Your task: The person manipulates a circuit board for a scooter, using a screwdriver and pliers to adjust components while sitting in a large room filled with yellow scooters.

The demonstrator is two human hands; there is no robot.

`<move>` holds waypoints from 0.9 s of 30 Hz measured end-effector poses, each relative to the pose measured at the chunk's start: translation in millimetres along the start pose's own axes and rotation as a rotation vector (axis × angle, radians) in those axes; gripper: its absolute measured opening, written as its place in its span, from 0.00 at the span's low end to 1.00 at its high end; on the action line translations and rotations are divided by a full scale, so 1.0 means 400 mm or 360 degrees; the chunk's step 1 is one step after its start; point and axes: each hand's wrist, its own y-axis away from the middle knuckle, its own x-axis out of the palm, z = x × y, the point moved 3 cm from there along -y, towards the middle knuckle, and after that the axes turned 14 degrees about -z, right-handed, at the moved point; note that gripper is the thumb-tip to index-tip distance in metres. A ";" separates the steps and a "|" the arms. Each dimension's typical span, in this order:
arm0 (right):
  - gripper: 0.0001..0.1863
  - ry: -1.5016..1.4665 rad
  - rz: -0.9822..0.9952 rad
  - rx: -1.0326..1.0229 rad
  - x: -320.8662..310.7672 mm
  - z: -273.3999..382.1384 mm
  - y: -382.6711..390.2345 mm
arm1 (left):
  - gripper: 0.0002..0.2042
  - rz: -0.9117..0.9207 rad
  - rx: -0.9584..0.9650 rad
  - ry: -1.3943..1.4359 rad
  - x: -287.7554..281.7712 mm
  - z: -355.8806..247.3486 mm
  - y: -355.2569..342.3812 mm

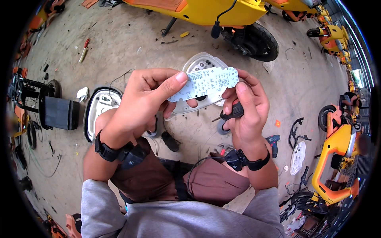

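A pale, elongated circuit board (212, 82) with rows of small components is raised in front of me. My left hand (145, 93) is closed on its left end, thumb on the upper face and fingers beneath. At the other end, my right hand (252, 105) pinches the board between thumb and fingers. Tucked in that same hand is a screwdriver (235, 111) with a black and red handle, its thin shaft pointing left. Below the board, partly hidden by it, a white plastic housing (204, 58) with dark round holes lies on the floor.
A white shell with a black rim (90, 115) lies at left beside a black box (61, 113). Ahead stands a yellow scooter (198, 12). A cordless drill (273, 143), a white oval cover (298, 158) and a yellow frame (327, 174) are at right.
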 end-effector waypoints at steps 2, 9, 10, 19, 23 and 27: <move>0.14 -0.0003 0.0050 -0.0011 -0.014 -0.005 0.001 | 0.19 0.0030 0.0000 -0.0011 0.004 -0.002 0.000; 0.10 0.0057 0.0123 -0.0089 -0.017 -0.003 0.031 | 0.19 0.0191 -0.0021 0.0100 -0.012 0.015 0.009; 0.10 0.0055 0.0129 -0.0083 -0.017 -0.003 0.032 | 0.19 0.0221 0.0013 0.0108 -0.013 0.017 0.008; 0.10 0.0035 0.0127 -0.0042 -0.013 0.004 0.031 | 0.17 0.0250 0.0011 0.0185 -0.008 0.016 0.006; 0.10 0.0032 0.0166 -0.0050 -0.013 0.000 0.026 | 0.21 0.0184 0.0046 0.0143 -0.002 0.012 0.009; 0.10 0.0037 0.0170 -0.0035 -0.012 -0.003 0.024 | 0.20 0.0179 0.0037 0.0151 -0.005 0.012 0.007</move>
